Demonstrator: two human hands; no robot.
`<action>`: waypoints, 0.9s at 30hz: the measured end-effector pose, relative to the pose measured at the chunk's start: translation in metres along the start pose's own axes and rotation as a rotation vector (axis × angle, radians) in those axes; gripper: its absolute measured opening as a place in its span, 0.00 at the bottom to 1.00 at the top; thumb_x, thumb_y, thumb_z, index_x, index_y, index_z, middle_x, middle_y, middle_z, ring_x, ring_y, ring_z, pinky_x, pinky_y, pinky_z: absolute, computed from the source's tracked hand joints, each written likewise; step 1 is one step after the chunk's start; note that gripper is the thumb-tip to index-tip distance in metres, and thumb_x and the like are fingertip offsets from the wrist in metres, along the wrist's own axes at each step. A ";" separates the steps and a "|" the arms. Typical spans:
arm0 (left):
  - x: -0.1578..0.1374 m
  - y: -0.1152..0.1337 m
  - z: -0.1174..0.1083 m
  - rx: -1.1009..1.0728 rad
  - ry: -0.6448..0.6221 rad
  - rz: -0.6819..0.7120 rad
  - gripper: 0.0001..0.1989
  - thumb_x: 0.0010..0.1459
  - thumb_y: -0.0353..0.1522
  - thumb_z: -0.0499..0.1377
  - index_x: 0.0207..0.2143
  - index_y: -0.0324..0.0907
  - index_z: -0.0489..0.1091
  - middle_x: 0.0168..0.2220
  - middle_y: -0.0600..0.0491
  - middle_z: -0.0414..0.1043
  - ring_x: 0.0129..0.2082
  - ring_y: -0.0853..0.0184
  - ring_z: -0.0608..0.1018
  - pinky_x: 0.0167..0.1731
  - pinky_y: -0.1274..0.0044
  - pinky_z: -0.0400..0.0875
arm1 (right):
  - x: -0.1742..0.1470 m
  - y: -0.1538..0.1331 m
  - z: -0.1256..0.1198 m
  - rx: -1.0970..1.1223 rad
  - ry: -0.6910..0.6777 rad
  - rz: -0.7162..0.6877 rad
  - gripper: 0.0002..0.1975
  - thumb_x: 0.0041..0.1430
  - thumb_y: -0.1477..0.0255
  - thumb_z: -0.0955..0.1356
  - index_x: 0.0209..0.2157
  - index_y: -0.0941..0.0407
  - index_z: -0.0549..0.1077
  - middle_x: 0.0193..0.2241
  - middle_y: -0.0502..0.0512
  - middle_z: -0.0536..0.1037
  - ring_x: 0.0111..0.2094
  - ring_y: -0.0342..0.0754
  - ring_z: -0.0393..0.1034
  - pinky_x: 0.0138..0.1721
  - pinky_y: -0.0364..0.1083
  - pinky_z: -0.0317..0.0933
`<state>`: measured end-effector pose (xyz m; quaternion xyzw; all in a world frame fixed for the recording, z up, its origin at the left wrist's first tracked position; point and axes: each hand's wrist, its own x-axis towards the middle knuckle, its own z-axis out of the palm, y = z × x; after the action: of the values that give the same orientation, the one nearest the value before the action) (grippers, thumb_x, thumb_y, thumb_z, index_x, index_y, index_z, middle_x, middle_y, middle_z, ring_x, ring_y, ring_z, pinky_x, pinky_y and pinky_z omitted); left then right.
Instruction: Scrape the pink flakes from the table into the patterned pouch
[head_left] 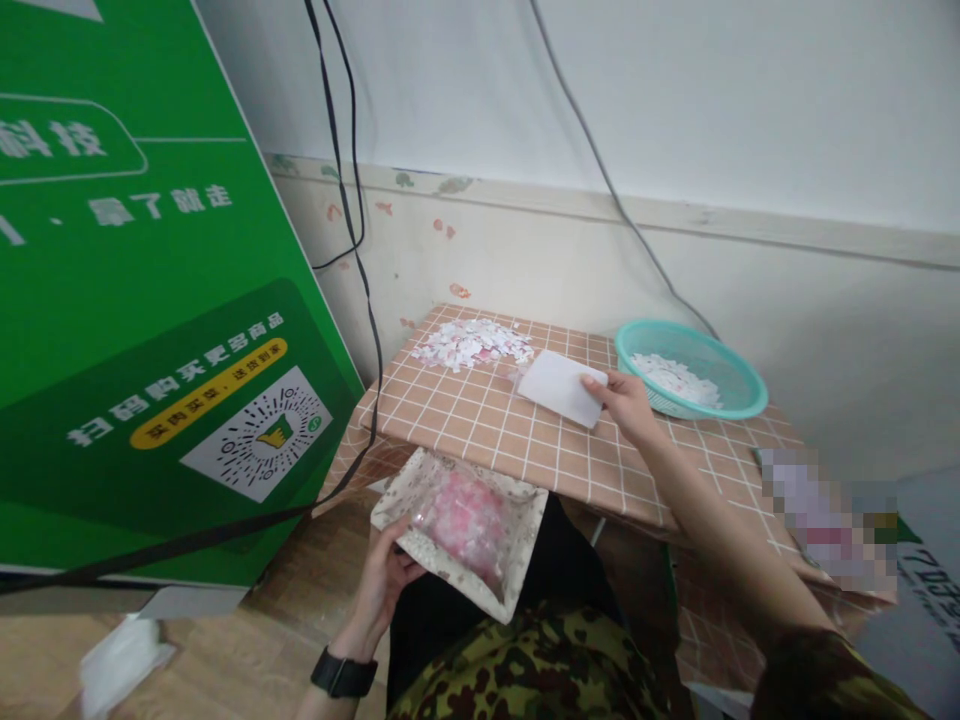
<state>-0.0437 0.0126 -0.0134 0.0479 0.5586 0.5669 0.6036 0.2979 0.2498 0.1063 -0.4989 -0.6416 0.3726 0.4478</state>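
Observation:
My left hand holds a patterned clear pouch with pink and white bits inside, below the table's front edge, over my lap. My right hand reaches over the small table and grips a white card lying flat on the checked tablecloth. Just beyond the card lies a loose pile of white and pink paper bits near the table's far edge.
A teal plastic basket with white bits stands at the table's right, next to my right hand. A large green sign board leans at the left with black cables hanging past it. White paper lies on the floor.

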 end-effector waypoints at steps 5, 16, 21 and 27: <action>0.002 -0.018 0.010 0.006 -0.036 -0.022 0.29 0.59 0.38 0.62 0.61 0.43 0.63 0.46 0.44 0.79 0.36 0.56 0.83 0.40 0.60 0.79 | 0.018 0.003 -0.035 -0.324 0.020 -0.114 0.28 0.55 0.45 0.69 0.23 0.57 0.73 0.18 0.50 0.68 0.22 0.44 0.58 0.23 0.44 0.49; 0.009 -0.039 0.013 -0.006 -0.051 0.004 0.35 0.56 0.40 0.65 0.65 0.45 0.61 0.55 0.43 0.76 0.46 0.52 0.82 0.41 0.62 0.78 | 0.012 0.005 -0.032 -0.309 -0.005 -0.133 0.28 0.54 0.44 0.69 0.22 0.57 0.73 0.18 0.51 0.69 0.22 0.45 0.60 0.23 0.44 0.52; 0.015 -0.043 0.014 0.025 -0.048 0.052 0.30 0.56 0.40 0.66 0.59 0.44 0.64 0.49 0.45 0.78 0.40 0.55 0.82 0.40 0.62 0.79 | 0.009 0.013 -0.029 -0.114 -0.055 -0.054 0.27 0.52 0.45 0.72 0.26 0.58 0.77 0.23 0.54 0.75 0.25 0.47 0.65 0.25 0.45 0.58; 0.016 -0.042 0.013 0.046 -0.072 0.049 0.30 0.57 0.40 0.64 0.60 0.45 0.64 0.51 0.44 0.76 0.40 0.55 0.82 0.38 0.61 0.79 | 0.012 0.022 -0.026 -0.006 -0.117 0.005 0.28 0.49 0.45 0.74 0.26 0.58 0.77 0.24 0.56 0.77 0.26 0.49 0.68 0.25 0.46 0.62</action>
<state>-0.0116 0.0174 -0.0478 0.0957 0.5480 0.5664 0.6081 0.3282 0.2676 0.0967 -0.4793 -0.6663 0.4004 0.4074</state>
